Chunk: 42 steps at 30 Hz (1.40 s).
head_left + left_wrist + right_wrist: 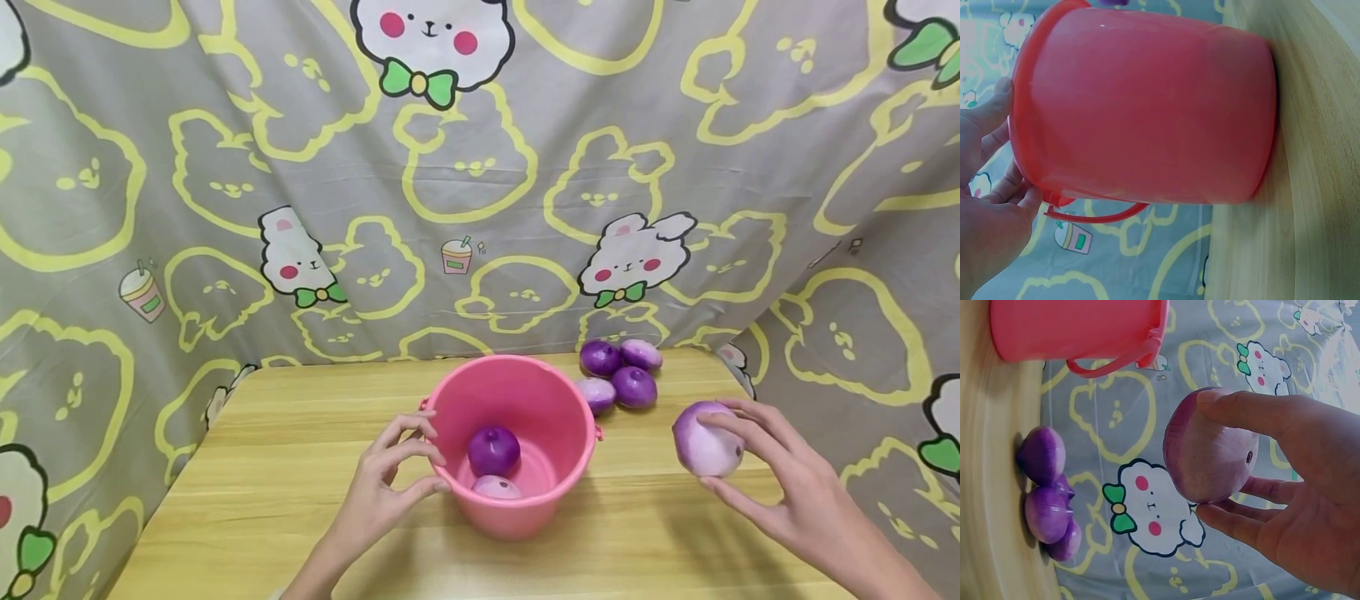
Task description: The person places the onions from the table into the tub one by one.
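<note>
A pink bucket stands upright on the table, with a dark purple onion and a paler one inside. My left hand grips the bucket's left rim between thumb and fingers; the left wrist view shows the same hand at the rim of the bucket. Right of the bucket and above the table, my right hand holds a pale purple-and-white onion between thumb and fingers. In the right wrist view that onion is pinched by the hand, clear of the table.
Several purple and pale onions lie grouped on the wooden table, behind and right of the bucket. Behind the table hangs a grey patterned cloth. A handle hangs at the bucket's side.
</note>
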Each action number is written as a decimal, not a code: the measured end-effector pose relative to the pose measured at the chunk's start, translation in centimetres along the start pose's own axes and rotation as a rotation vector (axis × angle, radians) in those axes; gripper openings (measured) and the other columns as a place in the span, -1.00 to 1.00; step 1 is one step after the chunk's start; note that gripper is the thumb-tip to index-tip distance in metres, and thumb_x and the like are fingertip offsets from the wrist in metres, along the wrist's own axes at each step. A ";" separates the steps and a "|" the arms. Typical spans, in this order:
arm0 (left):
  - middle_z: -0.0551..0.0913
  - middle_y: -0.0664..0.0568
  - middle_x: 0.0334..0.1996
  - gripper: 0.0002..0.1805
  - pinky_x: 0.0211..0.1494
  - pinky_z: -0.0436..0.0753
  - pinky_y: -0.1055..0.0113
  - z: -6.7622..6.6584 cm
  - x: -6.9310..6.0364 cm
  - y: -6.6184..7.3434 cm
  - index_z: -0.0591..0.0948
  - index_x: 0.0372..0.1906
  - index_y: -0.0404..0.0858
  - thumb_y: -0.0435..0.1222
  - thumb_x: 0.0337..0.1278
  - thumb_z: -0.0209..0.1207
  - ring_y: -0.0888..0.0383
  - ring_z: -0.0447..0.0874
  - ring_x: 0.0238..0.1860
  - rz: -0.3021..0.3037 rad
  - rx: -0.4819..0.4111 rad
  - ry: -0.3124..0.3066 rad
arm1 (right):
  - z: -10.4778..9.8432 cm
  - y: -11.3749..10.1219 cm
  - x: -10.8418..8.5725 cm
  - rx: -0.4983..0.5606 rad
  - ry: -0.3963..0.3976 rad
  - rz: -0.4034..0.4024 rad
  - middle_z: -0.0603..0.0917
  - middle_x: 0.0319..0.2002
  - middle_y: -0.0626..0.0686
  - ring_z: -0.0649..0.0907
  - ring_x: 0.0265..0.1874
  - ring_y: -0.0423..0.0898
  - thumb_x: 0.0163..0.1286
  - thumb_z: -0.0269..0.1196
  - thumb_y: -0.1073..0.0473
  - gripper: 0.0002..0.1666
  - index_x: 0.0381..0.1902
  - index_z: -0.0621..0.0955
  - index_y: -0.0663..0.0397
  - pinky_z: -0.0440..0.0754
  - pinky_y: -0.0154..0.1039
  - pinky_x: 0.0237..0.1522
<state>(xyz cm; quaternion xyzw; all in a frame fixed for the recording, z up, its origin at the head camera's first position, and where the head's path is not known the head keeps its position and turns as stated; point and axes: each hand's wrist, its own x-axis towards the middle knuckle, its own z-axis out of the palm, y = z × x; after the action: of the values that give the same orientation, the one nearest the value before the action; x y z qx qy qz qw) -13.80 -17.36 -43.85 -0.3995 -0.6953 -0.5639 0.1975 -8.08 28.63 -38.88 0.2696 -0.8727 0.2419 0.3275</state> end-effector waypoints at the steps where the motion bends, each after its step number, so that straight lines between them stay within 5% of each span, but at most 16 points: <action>1: 0.53 -0.15 -0.01 -0.59 0.47 0.52 0.15 0.0 0.0 0.0 0.71 -0.21 -0.22 -0.63 -0.21 0.51 -0.14 0.42 0.37 0.001 0.000 0.000 | 0.0 0.0 0.1 -0.003 0.008 -0.008 0.55 0.22 0.20 0.45 0.24 -0.30 0.37 0.21 -0.46 -0.20 0.21 0.66 0.05 0.34 -0.77 0.15; 42: 0.53 -0.17 -0.02 -0.58 0.46 0.52 0.17 0.1 0.0 -0.3 0.70 -0.22 -0.24 -0.65 -0.26 0.51 -0.13 0.44 0.36 0.031 0.005 0.003 | 0.4 -0.4 5.0 0.054 0.026 -0.088 0.55 0.25 0.19 0.50 0.24 -0.10 0.39 0.22 -0.42 -0.24 0.20 0.65 0.07 0.40 -0.66 0.24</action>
<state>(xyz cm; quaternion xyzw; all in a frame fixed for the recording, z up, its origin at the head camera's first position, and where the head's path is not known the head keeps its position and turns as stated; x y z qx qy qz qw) -14.05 -17.30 -44.08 -0.4090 -0.6902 -0.5594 0.2083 -11.24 26.54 -35.60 0.3131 -0.8489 0.2541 0.3418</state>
